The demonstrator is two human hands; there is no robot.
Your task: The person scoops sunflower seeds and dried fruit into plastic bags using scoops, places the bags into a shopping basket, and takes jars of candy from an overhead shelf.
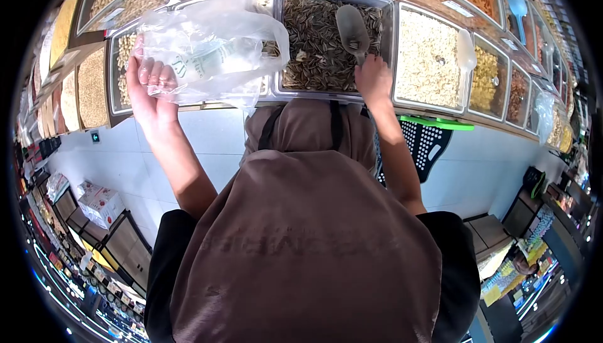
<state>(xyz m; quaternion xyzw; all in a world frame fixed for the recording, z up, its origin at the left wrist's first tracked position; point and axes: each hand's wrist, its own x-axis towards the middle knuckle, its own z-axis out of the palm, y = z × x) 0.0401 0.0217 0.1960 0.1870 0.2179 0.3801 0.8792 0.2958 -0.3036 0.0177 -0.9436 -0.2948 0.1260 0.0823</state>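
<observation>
My left hand [154, 79] is closed on a clear plastic bag [213, 48] with green print, its mouth spread toward the right. The bag hangs over the bins on the left and covers part of them. My right hand [375, 76] grips the handle of a translucent scoop [353, 29]. The scoop lies over a bin of dark striped sunflower seeds [308, 42], its bowl pointing away from me. Whether seeds are in the scoop is hard to make out.
Right of the seeds is a bin of pale kernels [427, 60] with a white scoop [466, 51]. A bin of yellow pieces [487, 79] follows. A blue scoop [515, 4] rests in the upper row. Below the counter stands a black basket [424, 145] with a green handle.
</observation>
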